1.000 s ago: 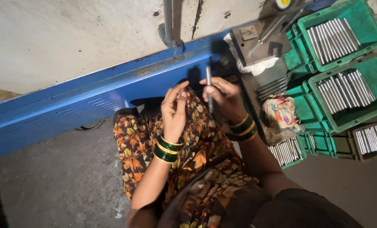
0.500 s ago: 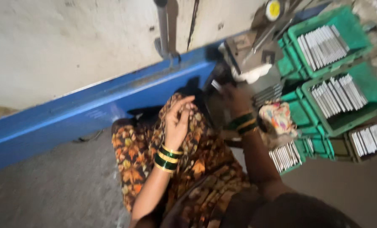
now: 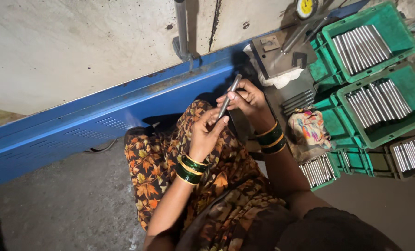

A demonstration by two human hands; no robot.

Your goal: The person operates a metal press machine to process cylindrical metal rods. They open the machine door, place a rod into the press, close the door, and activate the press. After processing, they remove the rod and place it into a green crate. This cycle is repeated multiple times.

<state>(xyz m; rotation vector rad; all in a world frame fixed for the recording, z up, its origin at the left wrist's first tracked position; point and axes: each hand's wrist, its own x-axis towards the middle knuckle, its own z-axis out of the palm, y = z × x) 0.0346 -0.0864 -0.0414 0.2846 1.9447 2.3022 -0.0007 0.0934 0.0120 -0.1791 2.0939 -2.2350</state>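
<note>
Since half a second ago, right hand (image 3: 249,100) brought back from 2 o'clock; slim grey metal rod (image 3: 229,95) now pinched between it and left hand (image 3: 207,132), over lap. Judged stiff, smooth, slippery, light; best gripped at both ends.

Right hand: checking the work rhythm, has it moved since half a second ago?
Yes. The right hand has come back from the green crates to the left hand, holding a metal rod.
</note>
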